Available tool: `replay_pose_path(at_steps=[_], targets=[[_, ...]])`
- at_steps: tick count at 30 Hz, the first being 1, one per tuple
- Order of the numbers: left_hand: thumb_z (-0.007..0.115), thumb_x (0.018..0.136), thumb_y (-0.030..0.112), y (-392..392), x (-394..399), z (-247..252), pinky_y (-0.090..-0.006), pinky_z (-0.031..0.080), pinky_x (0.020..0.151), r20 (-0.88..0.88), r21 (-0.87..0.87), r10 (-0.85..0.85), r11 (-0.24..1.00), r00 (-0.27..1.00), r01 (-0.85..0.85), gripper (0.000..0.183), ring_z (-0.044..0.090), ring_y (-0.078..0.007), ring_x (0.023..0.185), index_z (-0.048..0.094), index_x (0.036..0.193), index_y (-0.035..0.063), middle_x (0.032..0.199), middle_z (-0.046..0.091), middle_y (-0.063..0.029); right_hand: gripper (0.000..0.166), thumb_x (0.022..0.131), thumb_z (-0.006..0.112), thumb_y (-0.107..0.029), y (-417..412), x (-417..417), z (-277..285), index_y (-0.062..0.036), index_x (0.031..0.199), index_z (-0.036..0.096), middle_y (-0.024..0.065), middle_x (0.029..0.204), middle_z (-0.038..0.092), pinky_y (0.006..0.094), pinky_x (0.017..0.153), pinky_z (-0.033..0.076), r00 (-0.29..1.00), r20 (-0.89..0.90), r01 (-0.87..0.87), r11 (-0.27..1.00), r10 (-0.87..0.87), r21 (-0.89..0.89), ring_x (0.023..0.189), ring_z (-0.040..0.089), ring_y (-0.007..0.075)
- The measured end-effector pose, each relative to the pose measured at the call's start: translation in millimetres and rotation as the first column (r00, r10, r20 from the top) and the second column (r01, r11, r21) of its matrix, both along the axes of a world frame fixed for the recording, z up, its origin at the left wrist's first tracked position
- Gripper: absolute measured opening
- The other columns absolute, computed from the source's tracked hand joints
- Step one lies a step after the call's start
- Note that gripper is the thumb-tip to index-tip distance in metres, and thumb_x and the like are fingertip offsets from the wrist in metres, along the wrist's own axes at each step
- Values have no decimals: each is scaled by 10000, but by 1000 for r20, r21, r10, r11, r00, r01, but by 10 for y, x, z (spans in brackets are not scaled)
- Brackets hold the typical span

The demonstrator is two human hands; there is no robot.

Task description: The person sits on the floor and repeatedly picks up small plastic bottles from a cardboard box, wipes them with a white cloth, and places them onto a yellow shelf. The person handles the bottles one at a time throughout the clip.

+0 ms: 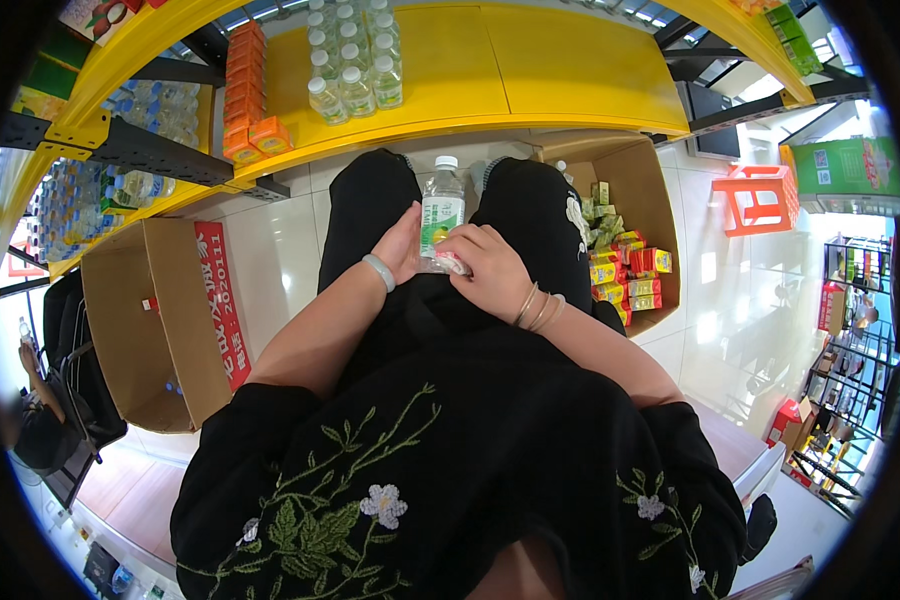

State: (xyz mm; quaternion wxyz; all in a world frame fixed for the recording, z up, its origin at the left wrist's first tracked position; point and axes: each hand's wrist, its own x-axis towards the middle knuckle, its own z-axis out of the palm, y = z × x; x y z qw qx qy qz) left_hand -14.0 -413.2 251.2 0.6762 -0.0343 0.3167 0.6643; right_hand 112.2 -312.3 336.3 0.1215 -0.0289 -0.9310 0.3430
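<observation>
A clear plastic drink bottle (442, 214) with a white cap and a green and white label stands upright between my knees. My left hand (403, 244) holds it along its left side, the palm against the plastic. In my right hand (487, 266) is a crumpled white and pink cloth or wipe (451, 262), pressed to the lower right of the bottle. The bottle's lower end is partly hidden by my fingers and the cloth.
Ahead, a yellow shelf (450, 67) bears rows of similar bottles (358, 91) and orange boxes (270, 136). At right, a cardboard box (649, 180) holds small packets; another cardboard box (120, 322) stands left. An orange stool (757, 199) is farther right. Another person (41, 420) is at far left.
</observation>
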Motion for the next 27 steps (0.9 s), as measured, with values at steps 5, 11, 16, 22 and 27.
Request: replay_pose_path(at_steps=[5, 11, 16, 22, 27], targets=[[232, 926, 405, -12, -12, 5, -369, 419, 891, 27, 26, -71, 997, 997, 70, 453, 502, -221, 1049, 365, 1234, 102, 1146, 499, -85, 309, 631, 601, -32, 62, -92, -2, -74, 930, 536, 79, 938, 506, 338, 742, 427, 1000, 1, 21, 991, -22, 131, 817, 487, 267], [259, 923, 400, 22, 18, -127, -371, 413, 903, -37, -50, -27, 998, 999, 26, 441, 486, -232, 1073, 371, 1227, 102, 1171, 481, -80, 318, 667, 582, -23, 259, -323, -1, -73, 978, 536, 81, 973, 516, 339, 759, 421, 964, -157, 245, 950, -216, 193, 847, 489, 282], [275, 919, 403, -5, 1, -94, -365, 439, 871, 18, 20, -47, 999, 999, 47, 432, 507, -223, 1045, 363, 1231, 117, 1171, 483, -77, 351, 702, 558, -13, 322, -376, -89, -73, 1045, 519, 92, 1035, 531, 349, 815, 404, 960, -160, 258, 950, -231, 174, 903, 488, 300], [246, 896, 486, -14, -48, -200, -395, 429, 878, 41, 29, -56, 998, 998, 55, 529, 496, -242, 1065, 369, 1246, 110, 1179, 486, -93, 318, 705, 553, -20, 157, -266, -198, -83, 1017, 549, 88, 1032, 535, 338, 814, 413, 987, -73, 150, 984, -144, 93, 895, 492, 283], [207, 897, 502, 8, -36, -105, -425, 440, 851, 194, 51, 11, 998, 981, -21, 550, 522, -251, 1016, 378, 1233, 102, 1129, 510, -98, 334, 697, 572, -22, 51, -163, -161, -111, 1019, 564, 73, 1010, 541, 334, 799, 425, 998, -17, 55, 996, -54, 64, 876, 497, 271]])
